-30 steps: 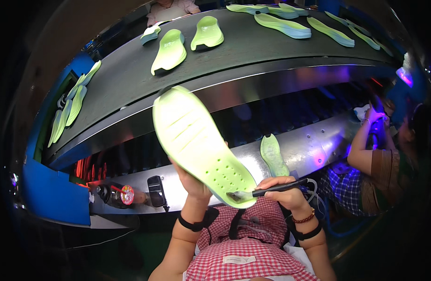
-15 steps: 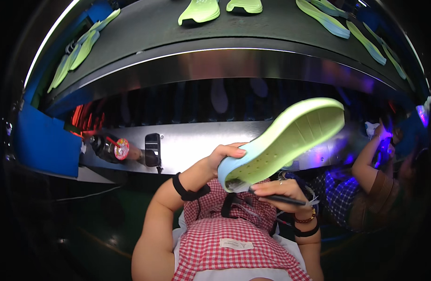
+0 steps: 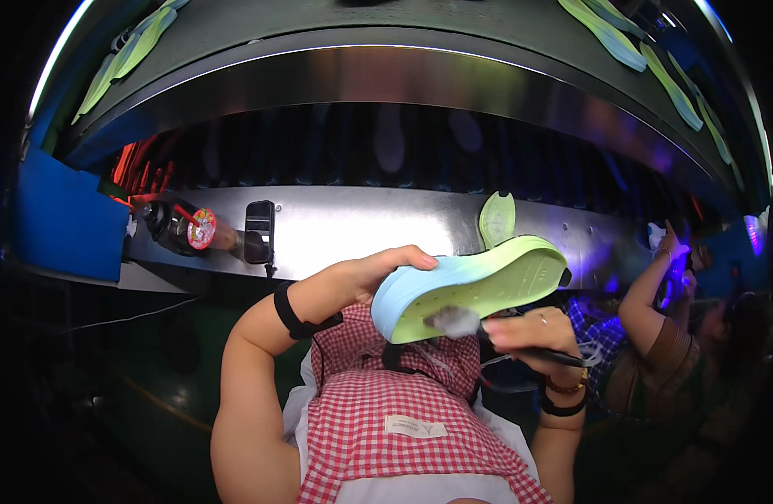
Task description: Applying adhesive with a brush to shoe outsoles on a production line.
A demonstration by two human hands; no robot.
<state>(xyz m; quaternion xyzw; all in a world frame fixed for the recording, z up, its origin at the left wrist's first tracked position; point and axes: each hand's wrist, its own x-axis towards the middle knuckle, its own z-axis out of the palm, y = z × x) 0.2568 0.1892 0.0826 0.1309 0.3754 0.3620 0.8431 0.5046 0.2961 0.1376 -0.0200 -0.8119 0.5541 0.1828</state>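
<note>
My left hand (image 3: 395,267) grips a shoe sole (image 3: 521,267) by its light-blue end, thumb on the upper edge. The sole fades from blue to lime green, is tilted with its hollow face toward me, and shows small holes inside. My right hand (image 3: 537,332) is closed round the dark handle of a brush (image 3: 455,321). Its pale, blurred bristles lie against the inner face of the sole, near the blue end. Just beyond the held sole, another green sole (image 3: 497,220) rests on the metal bench.
The metal bench (image 3: 336,227) holds a phone-like black object (image 3: 259,231) and a drink cup (image 3: 203,228) with a red straw. Beyond, a dark conveyor belt (image 3: 361,21) carries green and blue soles (image 3: 605,35). At right, a co-worker's arm (image 3: 647,294) reaches to the bench.
The held sole has dropped and turned to lie more level. The brush has moved from its blue end toward the middle. The view has shifted, and the sole on the bench shows more.
</note>
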